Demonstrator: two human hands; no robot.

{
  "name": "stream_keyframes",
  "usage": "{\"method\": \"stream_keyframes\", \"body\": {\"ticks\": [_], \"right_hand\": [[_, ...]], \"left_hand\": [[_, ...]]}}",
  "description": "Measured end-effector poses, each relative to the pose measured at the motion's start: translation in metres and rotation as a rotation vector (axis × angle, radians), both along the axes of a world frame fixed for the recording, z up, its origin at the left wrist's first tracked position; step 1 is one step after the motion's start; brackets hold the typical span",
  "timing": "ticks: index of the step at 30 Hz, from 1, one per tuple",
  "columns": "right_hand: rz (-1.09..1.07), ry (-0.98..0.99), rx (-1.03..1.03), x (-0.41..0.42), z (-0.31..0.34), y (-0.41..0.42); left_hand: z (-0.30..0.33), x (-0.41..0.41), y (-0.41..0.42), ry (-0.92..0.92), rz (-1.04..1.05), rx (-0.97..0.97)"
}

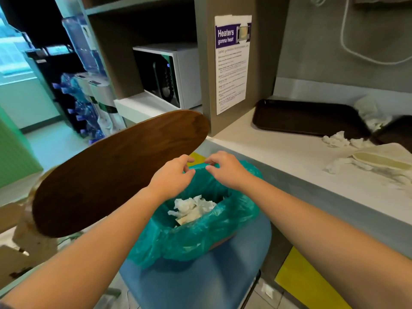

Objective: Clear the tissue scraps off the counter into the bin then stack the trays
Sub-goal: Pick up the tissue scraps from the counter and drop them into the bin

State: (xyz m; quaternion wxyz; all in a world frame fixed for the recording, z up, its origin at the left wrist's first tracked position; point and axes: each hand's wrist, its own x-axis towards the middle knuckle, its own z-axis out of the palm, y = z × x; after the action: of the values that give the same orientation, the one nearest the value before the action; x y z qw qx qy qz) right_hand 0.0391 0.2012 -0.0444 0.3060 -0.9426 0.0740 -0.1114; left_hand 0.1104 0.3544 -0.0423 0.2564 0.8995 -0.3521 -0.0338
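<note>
Both hands hover above the bin, which is lined with a teal bag and stands on a blue chair. My left hand and my right hand have loosely curled fingers and hold nothing. White tissue scraps lie inside the bin. More tissue scraps lie on the white counter to the right, beside a dark brown tray. Another crumpled tissue sits behind it, next to a second dark tray. A scrap also lies by a beige tray.
A brown oval wooden board juts out left of the bin. A white microwave sits on a shelf behind. A poster hangs on the pillar. Water bottles stand at the far left.
</note>
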Motion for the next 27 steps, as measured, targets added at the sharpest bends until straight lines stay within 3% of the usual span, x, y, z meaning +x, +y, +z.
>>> {"method": "stream_keyframes", "body": {"ticks": [7,14,27], "right_hand": [[-0.103,-0.009,-0.034,-0.016,0.006,-0.042],[-0.253,0.026,-0.069,-0.041,0.008,-0.122],[-0.553,0.091,-0.063,-0.077,-0.004,-0.31]], "left_hand": [[0.001,-0.001,-0.047,-0.091,-0.072,-0.067],[-0.001,-0.007,-0.134,-0.039,-0.186,-0.096],[-0.009,-0.013,-0.314,-0.049,-0.355,0.029]]}}
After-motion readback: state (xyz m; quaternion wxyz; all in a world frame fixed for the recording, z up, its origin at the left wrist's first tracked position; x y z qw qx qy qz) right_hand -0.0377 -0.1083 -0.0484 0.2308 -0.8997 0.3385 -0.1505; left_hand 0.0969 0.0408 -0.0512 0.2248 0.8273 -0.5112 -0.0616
